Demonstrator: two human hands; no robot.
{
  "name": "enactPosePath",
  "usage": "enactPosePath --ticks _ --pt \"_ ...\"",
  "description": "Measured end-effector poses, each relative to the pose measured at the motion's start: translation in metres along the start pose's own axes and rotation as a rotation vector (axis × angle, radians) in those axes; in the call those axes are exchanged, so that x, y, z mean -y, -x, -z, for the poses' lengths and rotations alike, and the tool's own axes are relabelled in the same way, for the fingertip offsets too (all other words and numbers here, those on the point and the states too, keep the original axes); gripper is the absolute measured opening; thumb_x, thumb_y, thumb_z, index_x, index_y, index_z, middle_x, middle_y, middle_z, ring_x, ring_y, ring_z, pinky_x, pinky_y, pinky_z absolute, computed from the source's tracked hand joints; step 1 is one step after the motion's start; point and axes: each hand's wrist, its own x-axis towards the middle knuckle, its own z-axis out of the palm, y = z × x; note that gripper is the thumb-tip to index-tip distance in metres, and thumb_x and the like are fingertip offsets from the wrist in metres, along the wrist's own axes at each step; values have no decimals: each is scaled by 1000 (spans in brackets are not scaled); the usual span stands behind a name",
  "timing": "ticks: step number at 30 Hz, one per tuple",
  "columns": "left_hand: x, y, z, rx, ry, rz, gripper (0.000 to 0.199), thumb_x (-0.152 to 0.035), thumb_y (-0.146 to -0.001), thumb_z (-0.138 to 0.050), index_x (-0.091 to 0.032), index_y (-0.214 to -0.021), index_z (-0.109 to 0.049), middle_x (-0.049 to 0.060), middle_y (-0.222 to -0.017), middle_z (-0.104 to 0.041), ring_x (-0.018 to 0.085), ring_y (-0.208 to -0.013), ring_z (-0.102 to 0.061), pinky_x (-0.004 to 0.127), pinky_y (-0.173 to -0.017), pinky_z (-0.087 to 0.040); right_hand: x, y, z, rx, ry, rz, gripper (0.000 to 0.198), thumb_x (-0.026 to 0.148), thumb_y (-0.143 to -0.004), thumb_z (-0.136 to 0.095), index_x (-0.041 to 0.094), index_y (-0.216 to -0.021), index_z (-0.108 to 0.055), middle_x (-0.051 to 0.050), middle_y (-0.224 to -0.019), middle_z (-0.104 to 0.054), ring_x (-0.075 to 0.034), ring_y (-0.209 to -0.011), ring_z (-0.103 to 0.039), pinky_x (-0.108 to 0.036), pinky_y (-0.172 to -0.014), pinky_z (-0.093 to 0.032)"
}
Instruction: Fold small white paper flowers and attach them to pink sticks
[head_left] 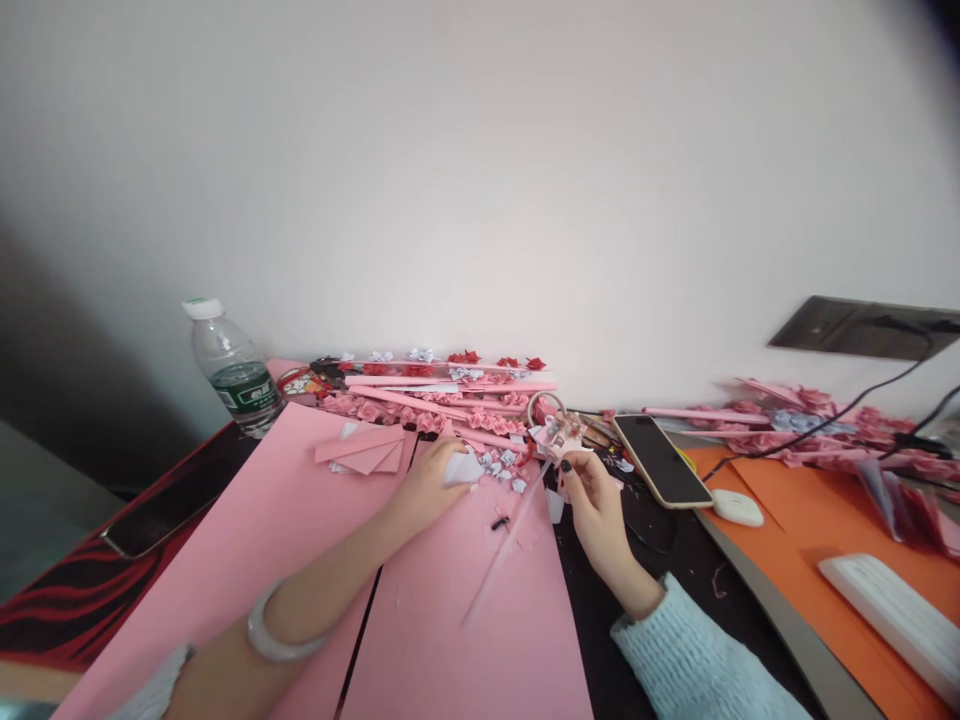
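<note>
My left hand [433, 478] is closed around a white piece that looks like paper [462, 467], above the pink sheets [247, 560]. To the right, my right hand [598, 500] has thumb and fingers pinched together; what they hold, if anything, is hard to make out. Just beyond its fingertips is a pale pink item [568, 432] with a ring. Small white paper flowers [499, 463] lie between the hands. A thin translucent stick [501, 562] slants across the pink sheet, near a small black piece [499, 523] and pink scraps.
Pink paper-flower stems [420, 405] are piled along the wall, more [795, 415] at right. A water bottle [236, 370] stands left, near a dark phone [161, 515]. Folded pink papers [367, 449], another phone [664, 460], a white case [737, 507] and orange sheets [795, 540] lie around.
</note>
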Motion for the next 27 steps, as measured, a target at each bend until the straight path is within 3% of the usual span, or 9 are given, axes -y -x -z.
enactPosePath --ticks 6,12,15,18,20,27 --pt "-8 1 4 33 -3 -114 30 -20 -78 -58 -20 -108 -55 8 -121 -55 24 -116 -47 42 -100 -37 3 1 0 42 -148 -10 16 30 -90 -43 18 -94 -53 -4 -89 -55 -15 -77 -52 -27 -69 -43" --pt "-31 9 8 352 -75 -363 35 -20 -86 -48 -26 -121 -53 3 -138 -44 25 -135 -23 48 -109 -23 8 3 -6 179 -443 -87 22 37 -88 -46 20 -87 -60 -6 -90 -60 -20 -89 -58 -35 -79 -47" --pt "-38 13 6 415 -71 -442 34 -19 -87 -46 -29 -118 -56 1 -131 -51 24 -135 -25 47 -110 -22 15 6 -9 333 -557 -186 27 43 -86 -47 21 -82 -62 -7 -89 -63 -21 -86 -61 -35 -74 -49" --pt "-41 14 3 443 -97 -470 41 -19 -88 -44 -30 -127 -48 -1 -139 -43 27 -137 -19 50 -111 -20 22 9 -10 477 -644 -294 31 47 -83 -48 19 -80 -62 -11 -89 -65 -24 -87 -62 -36 -73 -49" --pt "-42 14 2 452 -102 -461 44 -21 -89 -42 -31 -133 -41 0 -142 -39 28 -137 -18 51 -110 -21 26 11 -9 550 -723 -367 33 47 -82 -48 17 -81 -62 -13 -88 -66 -25 -87 -63 -37 -73 -49" --pt "-39 15 -1 399 -127 -386 49 -15 -87 -42 -27 -134 -39 1 -134 -49 26 -135 -24 47 -110 -23 26 16 -1 916 -881 -659 36 50 -74 -56 14 -77 -61 -11 -77 -69 -24 -76 -68 -41 -76 -49"
